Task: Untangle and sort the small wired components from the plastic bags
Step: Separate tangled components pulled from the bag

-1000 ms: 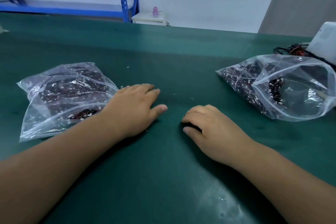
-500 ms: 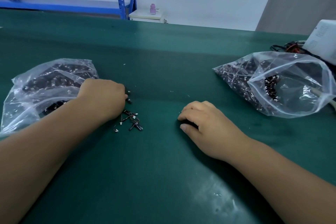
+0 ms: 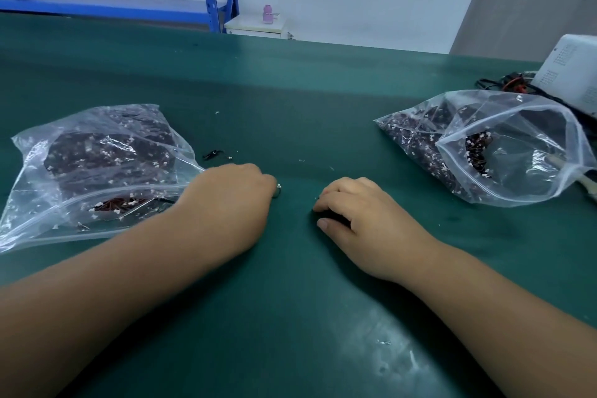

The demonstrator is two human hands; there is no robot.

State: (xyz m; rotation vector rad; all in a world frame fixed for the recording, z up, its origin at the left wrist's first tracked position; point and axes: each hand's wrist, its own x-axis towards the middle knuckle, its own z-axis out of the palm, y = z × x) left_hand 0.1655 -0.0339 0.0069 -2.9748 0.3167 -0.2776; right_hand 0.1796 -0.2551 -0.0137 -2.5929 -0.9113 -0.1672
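Early sorting, I judge: the left hand, beside the left bag, has its fingers curled, pinching a small wired piece on the table. The right hand is curled too, but I cannot tell on what. The next move calls for a fine two-handed pull to separate the wires.

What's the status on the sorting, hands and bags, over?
Left hand pinches a wired component. Right hand curled, contents hidden. Left bag, right bag both loaded. Stray component beside left bag.
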